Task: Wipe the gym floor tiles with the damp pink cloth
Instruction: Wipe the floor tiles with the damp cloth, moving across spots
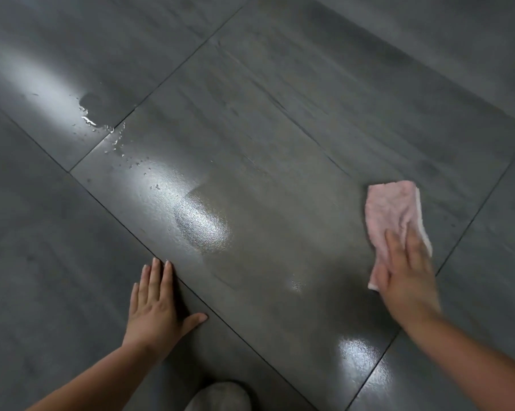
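A folded pink cloth (391, 210) lies flat on a large dark grey floor tile (280, 179) near its right grout line. My right hand (406, 272) presses down on the near half of the cloth, fingers spread over it and slightly blurred. My left hand (158, 304) rests flat on the floor at the tile's left grout line, fingers apart and holding nothing. The middle of the tile shines with a thin wet film.
A small puddle with scattered droplets (102, 120) sits at the far left corner of the tile, across the grout line. A grey shoe tip (220, 397) shows at the bottom edge. More grey tiles lie all around.
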